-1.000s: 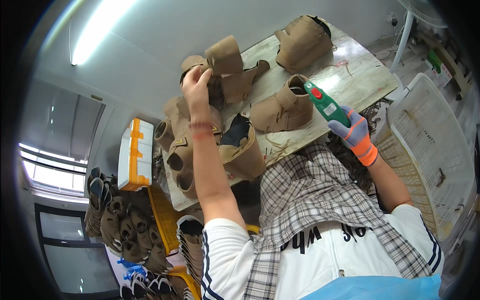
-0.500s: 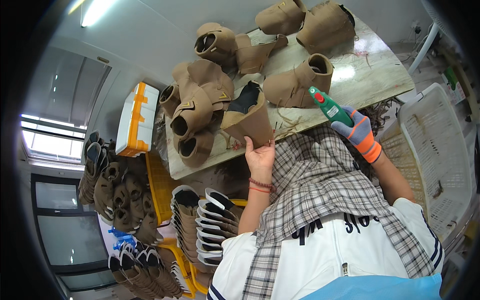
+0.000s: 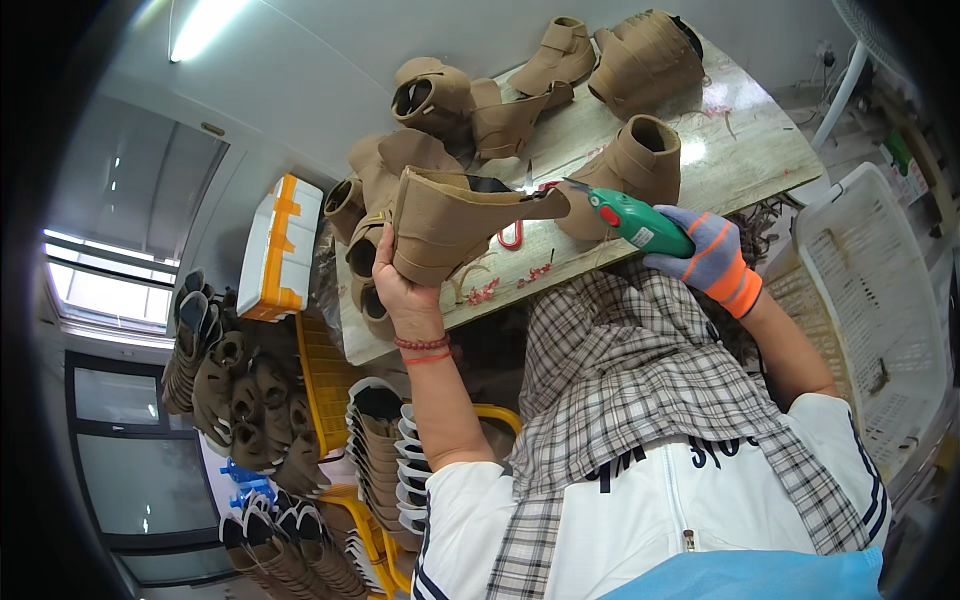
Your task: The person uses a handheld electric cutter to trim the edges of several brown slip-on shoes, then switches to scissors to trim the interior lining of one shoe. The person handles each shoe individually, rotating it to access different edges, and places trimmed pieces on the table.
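I see my bare left hand (image 3: pixel 402 290) gripping a tan suede boot upper (image 3: pixel 450 225); my gloved right hand (image 3: pixel 710 262) clasps a green plastic cutter (image 3: pixel 637 221) above the marbled desk (image 3: pixel 745 150)

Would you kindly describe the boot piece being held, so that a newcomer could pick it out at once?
Start at the pale worktable strewn with tan boot uppers. At its near edge, the left hand lifts one tan boot upper off the surface. Unlike its neighbours lying on the table, its strap points at the green tool in the gloved right hand.
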### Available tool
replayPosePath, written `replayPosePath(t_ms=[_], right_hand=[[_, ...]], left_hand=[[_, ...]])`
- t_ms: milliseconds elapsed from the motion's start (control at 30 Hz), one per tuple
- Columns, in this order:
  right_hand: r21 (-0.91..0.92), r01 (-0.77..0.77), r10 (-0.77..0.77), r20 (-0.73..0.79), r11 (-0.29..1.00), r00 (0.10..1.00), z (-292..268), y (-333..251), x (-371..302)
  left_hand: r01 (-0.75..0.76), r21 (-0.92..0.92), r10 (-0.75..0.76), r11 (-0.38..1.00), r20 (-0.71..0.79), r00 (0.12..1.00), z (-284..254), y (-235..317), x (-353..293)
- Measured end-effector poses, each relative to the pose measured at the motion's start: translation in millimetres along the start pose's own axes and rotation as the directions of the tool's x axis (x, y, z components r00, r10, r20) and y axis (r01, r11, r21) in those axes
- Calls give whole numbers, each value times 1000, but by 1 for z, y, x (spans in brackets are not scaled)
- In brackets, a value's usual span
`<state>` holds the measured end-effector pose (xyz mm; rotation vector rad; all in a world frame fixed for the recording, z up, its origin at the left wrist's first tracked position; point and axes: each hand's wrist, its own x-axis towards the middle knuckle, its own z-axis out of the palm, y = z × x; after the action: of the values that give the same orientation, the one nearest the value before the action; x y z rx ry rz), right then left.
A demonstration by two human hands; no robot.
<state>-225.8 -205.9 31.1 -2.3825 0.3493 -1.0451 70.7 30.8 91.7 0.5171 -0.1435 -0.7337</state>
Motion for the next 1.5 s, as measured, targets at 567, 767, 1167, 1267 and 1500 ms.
replayPosePath(t_ms=[567, 767, 1167, 1267, 1500], right_hand=[[59, 115, -115, 3, 992, 993, 4, -25, 22], [164, 80, -74, -38, 983, 997, 15, -33, 28], [430, -141, 129, 56, 892, 990, 28, -47, 45], [426, -146, 139, 47, 893, 989, 33, -44, 48], [491, -215, 219, 51, 844, 974, 36, -40, 56]], left_hand=[[211, -79, -202, 974, 114, 973, 20, -27, 11], [78, -39, -70, 996, 178, 981, 25, -39, 2], [-251, 321, 107, 913, 406, 907, 19, -62, -3], [-346, 399, 155, 849, 438, 886, 13, -66, 1], [-551, 796, 300, 250, 477, 826, 11, -84, -3]])
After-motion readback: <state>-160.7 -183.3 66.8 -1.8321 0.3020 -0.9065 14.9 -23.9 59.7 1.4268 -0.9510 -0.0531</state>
